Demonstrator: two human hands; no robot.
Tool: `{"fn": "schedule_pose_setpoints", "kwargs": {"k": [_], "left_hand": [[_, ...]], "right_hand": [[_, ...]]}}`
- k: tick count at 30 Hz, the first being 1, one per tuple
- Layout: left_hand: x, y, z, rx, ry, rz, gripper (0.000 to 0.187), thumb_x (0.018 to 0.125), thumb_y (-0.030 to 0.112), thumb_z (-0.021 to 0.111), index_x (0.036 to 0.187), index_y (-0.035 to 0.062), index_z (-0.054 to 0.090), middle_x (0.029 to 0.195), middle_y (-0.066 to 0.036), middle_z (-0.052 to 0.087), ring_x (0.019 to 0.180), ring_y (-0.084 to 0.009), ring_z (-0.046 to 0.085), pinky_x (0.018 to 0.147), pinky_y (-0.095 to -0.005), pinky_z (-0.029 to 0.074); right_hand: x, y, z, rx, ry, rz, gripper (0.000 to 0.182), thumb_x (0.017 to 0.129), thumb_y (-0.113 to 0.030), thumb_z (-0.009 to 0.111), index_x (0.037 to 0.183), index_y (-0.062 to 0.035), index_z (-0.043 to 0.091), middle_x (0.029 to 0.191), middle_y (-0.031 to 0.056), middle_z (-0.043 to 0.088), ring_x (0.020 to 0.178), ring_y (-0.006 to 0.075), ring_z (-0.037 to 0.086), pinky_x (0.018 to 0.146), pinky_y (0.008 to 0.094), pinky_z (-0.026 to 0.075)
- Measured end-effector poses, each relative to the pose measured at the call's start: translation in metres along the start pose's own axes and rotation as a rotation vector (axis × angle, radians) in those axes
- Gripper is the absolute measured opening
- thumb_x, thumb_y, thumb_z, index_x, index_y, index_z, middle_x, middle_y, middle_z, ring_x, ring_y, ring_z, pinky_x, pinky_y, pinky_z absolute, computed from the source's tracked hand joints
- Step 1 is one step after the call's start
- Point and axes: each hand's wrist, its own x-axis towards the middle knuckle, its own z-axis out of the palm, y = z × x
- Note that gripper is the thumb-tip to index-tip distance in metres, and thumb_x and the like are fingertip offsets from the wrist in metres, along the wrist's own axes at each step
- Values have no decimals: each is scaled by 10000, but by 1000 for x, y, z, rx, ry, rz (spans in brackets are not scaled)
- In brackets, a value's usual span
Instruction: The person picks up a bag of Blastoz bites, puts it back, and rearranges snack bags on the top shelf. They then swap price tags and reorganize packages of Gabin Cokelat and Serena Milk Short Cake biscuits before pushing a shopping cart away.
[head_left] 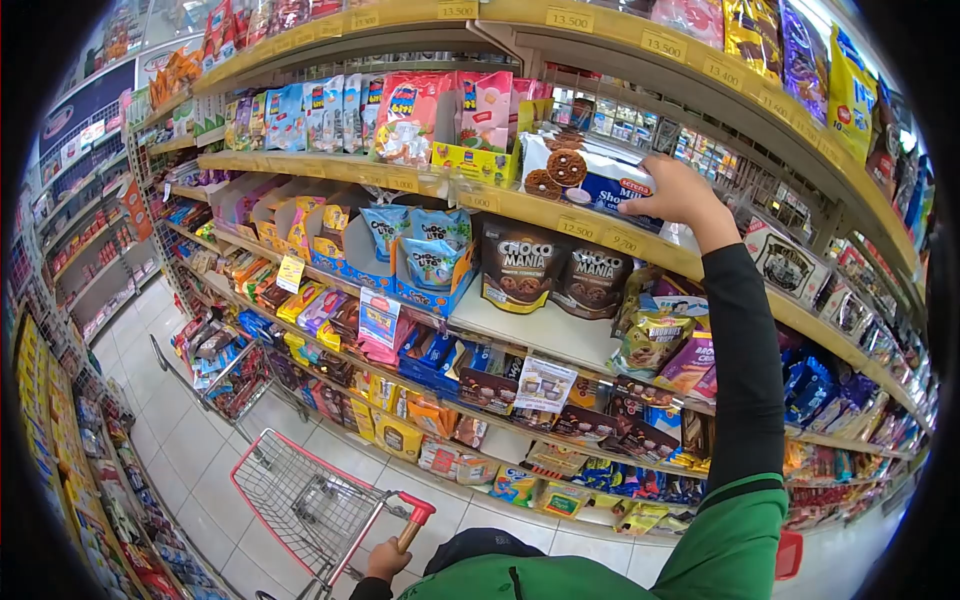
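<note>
My right hand (688, 200) reaches up to a shelf and grips the right end of a blue and white Serena cookie pack (580, 178), thumb across its front. Round chocolate cookies are pictured on the pack, which lies along the shelf edge. Low in the view, my left hand (388, 557) is wrapped round the handle (413, 522) of a shopping cart with red trim. The cart's wire basket (300, 490) stands beside the shelves. Below the cookie pack are brown Choco Mania pouches (517, 268).
Pink snack packs (412, 115) stand left of the cookie pack. A shelf with yellow price strips (665, 44) runs overhead. Blue pouches in a display box (437, 290) sit lower. Another wire basket of goods (228, 375) is at the left, along the tiled aisle (180, 450).
</note>
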Motion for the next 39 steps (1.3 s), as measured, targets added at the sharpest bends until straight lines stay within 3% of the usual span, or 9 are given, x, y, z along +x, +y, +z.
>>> {"fn": "schedule_pose_setpoints", "kwargs": {"k": [12, 19, 21, 25, 29, 33, 35, 36, 39], "left_hand": [[-1, 0, 3, 48, 32, -8, 392, 656, 351, 586, 898, 48, 529, 745, -203, 603, 719, -367, 592, 666, -450, 468], [12, 15, -29, 213, 9, -33, 661, 599, 470, 678, 983, -39, 502, 969, -245, 568, 892, -374, 563, 768, -407, 455], [23, 41, -47, -73, 207, 30, 686, 626, 431, 698, 1074, -37, 473, 1039, -236, 540, 959, -319, 551, 826, -359, 433], [0, 126, -125, -1001, -168, 359, 748, 679, 320, 718, 1249, 35, 324, 1149, -171, 457, 1065, -282, 465, 909, -381, 387], [-41, 211, -166, -1498, -127, 1002, 846, 678, 409, 705, 1300, 88, 231, 1274, -122, 355, 1148, -260, 396, 955, -426, 352], [-34, 228, -182, -2081, -171, 829, 552, 792, 540, 470, 1008, 32, 481, 1028, -111, 534, 1016, -240, 504, 887, -367, 404], [-24, 228, -190, -2203, -567, 1105, 425, 802, 432, 523, 973, 43, 502, 927, -84, 539, 930, -219, 520, 839, -344, 423], [-35, 227, -194, -2706, -892, 723, 305, 797, 291, 561, 968, 44, 508, 827, -50, 507, 818, -183, 513, 746, -328, 442], [-28, 220, -200, -2880, -1176, 790, 254, 791, 202, 558, 982, 43, 502, 789, -19, 478, 756, -120, 478, 688, -266, 426]], "right_hand": [[-78, -6, -34, 99, 744, -12, 482, 528, -326, 778, 867, -51, 575, 843, 85, 601, 758, 269, 596, 655, 354, 468], [-185, -56, 45, 1067, 86, 268, 429, 574, -309, 793, 803, 0, 601, 658, 39, 581, 607, 83, 521, 565, 249, 433], [-205, -74, 69, 1219, -14, 315, 446, 594, -319, 784, 823, 20, 607, 646, 48, 593, 585, 93, 541, 554, 249, 439], [-227, -110, 95, 1332, -135, 330, 430, 603, -292, 781, 819, 32, 600, 657, 76, 608, 602, 97, 565, 570, 254, 452], [-236, -158, 99, 980, 182, -24, 400, 545, -169, 788, 824, -7, 551, 732, 101, 566, 629, 203, 565, 560, 273, 435], [-253, -200, 88, 960, 168, -248, 455, 552, -200, 780, 896, -14, 549, 855, 130, 575, 753, 274, 574, 662, 321, 454], [-255, -193, 76, 1088, 120, -283, 446, 583, -210, 763, 930, -25, 553, 882, 128, 574, 806, 286, 563, 699, 339, 448], [-255, -186, 76, 1146, 97, -296, 441, 599, -215, 755, 946, -30, 554, 896, 126, 574, 832, 292, 558, 717, 348, 444], [-260, -157, 88, 1098, 150, -119, 433, 618, -192, 747, 957, -14, 544, 938, 145, 570, 862, 297, 551, 758, 354, 436]]}}
